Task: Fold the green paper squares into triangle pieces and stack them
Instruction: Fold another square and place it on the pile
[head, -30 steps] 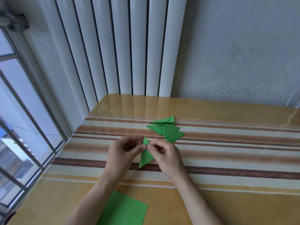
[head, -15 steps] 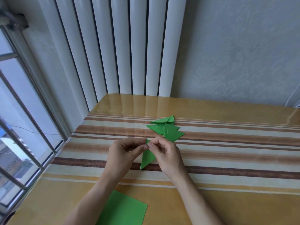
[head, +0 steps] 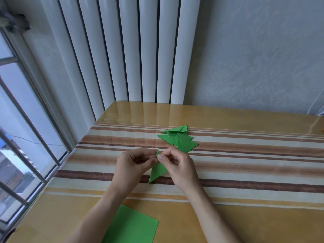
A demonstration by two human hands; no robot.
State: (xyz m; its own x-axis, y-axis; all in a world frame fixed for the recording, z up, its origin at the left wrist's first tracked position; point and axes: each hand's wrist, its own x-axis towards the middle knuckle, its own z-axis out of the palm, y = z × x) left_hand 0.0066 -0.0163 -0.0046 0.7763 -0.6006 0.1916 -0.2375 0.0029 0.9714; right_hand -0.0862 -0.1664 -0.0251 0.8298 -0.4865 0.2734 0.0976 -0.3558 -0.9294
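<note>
A folded green paper triangle (head: 157,171) is held between both hands above the striped table, its long point aimed down toward me. My left hand (head: 133,165) pinches its upper tip from the left, and my right hand (head: 178,165) pinches the same tip from the right with thumb and forefinger. Just beyond the hands lies a loose pile of finished green triangles (head: 180,140), several overlapping. A flat green paper square (head: 131,225) lies near the table's front edge, under my left forearm.
The table (head: 254,172) has a glossy yellow top with brown and cream stripes. A white ribbed radiator (head: 129,50) stands behind it, a barred window (head: 21,137) is close on the left, and a pale wall on the right.
The hands have barely moved. The fingertips have closed a little tighter on the triangle's upper tip, and the piece has settled slightly lower.
</note>
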